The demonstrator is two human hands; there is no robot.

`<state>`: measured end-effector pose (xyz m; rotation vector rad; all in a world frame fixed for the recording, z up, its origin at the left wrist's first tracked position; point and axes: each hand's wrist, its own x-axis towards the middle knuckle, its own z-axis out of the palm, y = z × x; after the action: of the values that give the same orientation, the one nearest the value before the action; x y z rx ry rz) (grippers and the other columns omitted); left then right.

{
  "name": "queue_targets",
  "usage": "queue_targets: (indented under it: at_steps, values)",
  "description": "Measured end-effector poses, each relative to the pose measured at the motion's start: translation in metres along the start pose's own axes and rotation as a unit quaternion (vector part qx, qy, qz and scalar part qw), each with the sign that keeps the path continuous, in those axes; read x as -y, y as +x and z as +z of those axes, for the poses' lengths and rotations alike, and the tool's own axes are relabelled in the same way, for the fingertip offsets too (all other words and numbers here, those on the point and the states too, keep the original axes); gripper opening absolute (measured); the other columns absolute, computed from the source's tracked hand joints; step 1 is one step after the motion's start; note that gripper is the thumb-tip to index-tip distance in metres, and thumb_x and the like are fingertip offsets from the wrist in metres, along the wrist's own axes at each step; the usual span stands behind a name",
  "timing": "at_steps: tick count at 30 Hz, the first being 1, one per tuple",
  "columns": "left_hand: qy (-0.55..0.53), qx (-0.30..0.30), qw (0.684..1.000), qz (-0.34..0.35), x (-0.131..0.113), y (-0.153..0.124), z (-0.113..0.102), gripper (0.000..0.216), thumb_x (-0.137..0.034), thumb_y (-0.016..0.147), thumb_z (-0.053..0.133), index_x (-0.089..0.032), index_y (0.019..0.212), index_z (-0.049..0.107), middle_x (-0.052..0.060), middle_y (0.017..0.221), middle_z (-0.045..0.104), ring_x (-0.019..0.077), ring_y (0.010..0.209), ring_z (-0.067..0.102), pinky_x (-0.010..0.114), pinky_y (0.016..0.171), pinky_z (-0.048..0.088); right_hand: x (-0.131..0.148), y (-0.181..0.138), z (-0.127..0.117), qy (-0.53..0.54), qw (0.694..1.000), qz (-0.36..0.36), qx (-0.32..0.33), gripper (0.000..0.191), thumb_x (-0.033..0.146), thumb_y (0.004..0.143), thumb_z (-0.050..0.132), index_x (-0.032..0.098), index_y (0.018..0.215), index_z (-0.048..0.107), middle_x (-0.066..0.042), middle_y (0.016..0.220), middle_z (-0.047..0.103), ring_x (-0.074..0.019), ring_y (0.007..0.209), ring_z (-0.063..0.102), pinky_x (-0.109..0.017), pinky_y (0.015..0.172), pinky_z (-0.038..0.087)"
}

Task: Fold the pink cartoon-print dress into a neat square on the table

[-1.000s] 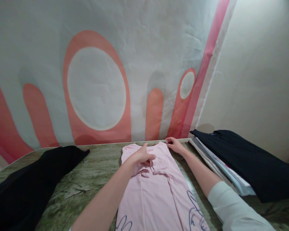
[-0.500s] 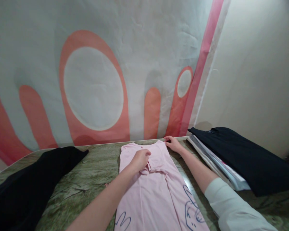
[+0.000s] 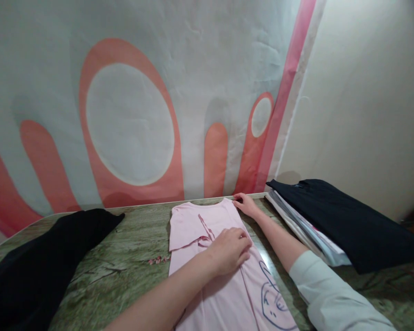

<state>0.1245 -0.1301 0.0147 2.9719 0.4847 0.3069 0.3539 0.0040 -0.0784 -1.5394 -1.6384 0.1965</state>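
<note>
A pink T-shirt (image 3: 189, 225) lies lengthwise before me, its sides folded inward and its neckline toward the wall. Blue line drawings show on its lower part. My left hand (image 3: 230, 250) reaches across it, the bent fingers closed at the fabric on the right side, with their tips partly hidden. At the top right shoulder corner, my right hand (image 3: 245, 205) pinches the edge of the T-shirt between thumb and fingers.
A stack of folded clothes (image 3: 307, 230) with a black shirt (image 3: 345, 220) on top stands at the right. Black cloth (image 3: 55, 257) lies at the left on the wood-patterned table (image 3: 138, 248). A printed wall sheet (image 3: 193, 101) rises behind the table's far edge.
My left hand has moved right and toward me, from the middle of the T-shirt to its right side. The left sleeve part now shows flat. My right hand stays at the shoulder corner.
</note>
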Motion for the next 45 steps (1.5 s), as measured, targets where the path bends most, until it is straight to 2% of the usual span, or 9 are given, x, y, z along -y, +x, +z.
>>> queue_targets:
  at_steps: [5,11,19,23,30,40,45]
  values:
    - [0.004,0.011,1.0,-0.008,-0.005,-0.004,0.003,0.02,-0.033,0.086,0.05,-0.022,0.102,0.056,0.006,0.106,0.052,0.0206,0.097,0.05,0.033,0.083,0.04,-0.003,0.003,-0.001,-0.049,0.999,0.012,-0.011,0.02,0.027,0.07,0.063,0.019,0.088,0.064,-0.006,0.09,0.066,-0.0191,0.085,0.058,-0.033,0.08,0.043]
    - [0.005,0.011,1.0,0.013,-0.013,-0.016,-0.002,0.013,-0.027,0.087,0.049,-0.02,0.093,0.058,0.004,0.096,0.057,0.0177,0.088,0.053,0.03,0.079,0.04,-0.004,0.005,-0.004,-0.084,0.996,0.012,0.002,0.011,0.029,0.071,0.062,0.019,0.071,0.066,-0.004,0.08,0.065,-0.0185,0.082,0.057,-0.029,0.077,0.041]
    - [0.132,0.031,0.986,0.097,-0.022,-0.029,-0.005,0.008,-0.016,0.085,0.051,-0.015,0.081,0.058,0.004,0.08,0.059,0.0174,0.076,0.054,0.032,0.074,0.038,-0.003,0.005,-0.003,-0.097,0.995,0.014,0.0,0.011,0.027,0.073,0.06,0.019,0.074,0.067,-0.005,0.082,0.066,-0.018,0.082,0.057,-0.028,0.076,0.04]
    - [0.157,0.017,0.98,0.118,-0.019,-0.026,-0.001,0.009,-0.017,0.086,0.051,-0.015,0.079,0.056,0.004,0.08,0.059,0.0169,0.075,0.054,0.032,0.073,0.037,-0.003,0.006,-0.003,-0.099,0.995,0.013,-0.002,0.011,0.027,0.073,0.06,0.019,0.073,0.067,-0.005,0.081,0.066,-0.0179,0.081,0.057,-0.028,0.076,0.04]
    - [0.139,-0.005,0.986,0.092,-0.015,-0.027,0.0,0.008,-0.019,0.088,0.049,-0.017,0.081,0.054,0.002,0.086,0.059,0.0161,0.081,0.053,0.032,0.077,0.037,-0.002,0.005,-0.004,-0.099,0.995,0.013,-0.005,0.011,0.026,0.073,0.06,0.019,0.073,0.067,-0.004,0.08,0.066,-0.0178,0.081,0.056,-0.028,0.076,0.04]
    - [0.1,0.028,0.993,0.064,-0.015,-0.032,0.001,0.002,-0.02,0.084,0.05,-0.018,0.084,0.052,0.003,0.092,0.059,0.0171,0.083,0.053,0.029,0.074,0.039,0.001,0.004,-0.007,-0.105,0.994,0.013,-0.004,0.011,0.025,0.074,0.06,0.018,0.073,0.067,-0.005,0.079,0.065,-0.0179,0.08,0.056,-0.028,0.075,0.039]
    - [0.027,0.044,0.998,0.045,-0.015,-0.033,-0.005,0.006,-0.017,0.084,0.047,-0.018,0.086,0.053,0.004,0.09,0.059,0.0168,0.082,0.054,0.027,0.074,0.04,0.004,0.003,-0.007,-0.112,0.994,0.015,-0.012,0.01,0.022,0.075,0.058,0.017,0.073,0.067,-0.006,0.079,0.065,-0.0182,0.08,0.056,-0.029,0.076,0.039]
